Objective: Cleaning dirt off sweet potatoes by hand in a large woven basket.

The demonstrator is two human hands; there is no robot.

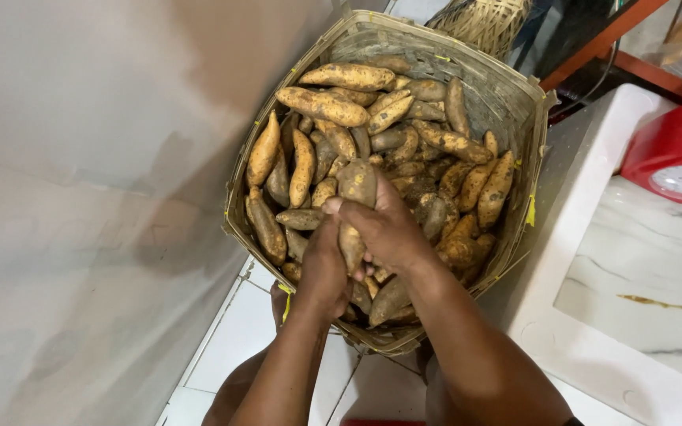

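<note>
Sweet potato (pixel 355 207): I hold it upright at frame centre, over the woven basket (pixel 507 95).
Right hand (pixel 388 229): fingers curled tight round it.
Left hand (pixel 324 264): closed against its lower left side.

Pale wall (pixel 80 158), white floor tiles (pixel 238 339), marble-topped white counter (pixel 593 315).

- white tiled floor (pixel 222 347), grey grout lines
- woven bamboo basket (pixel 507 95) stands on the floor, against the wall
- basket piled with soil-smeared sweet potatoes (pixel 321 105)
- white counter (pixel 593 181) just beside the basket
</note>
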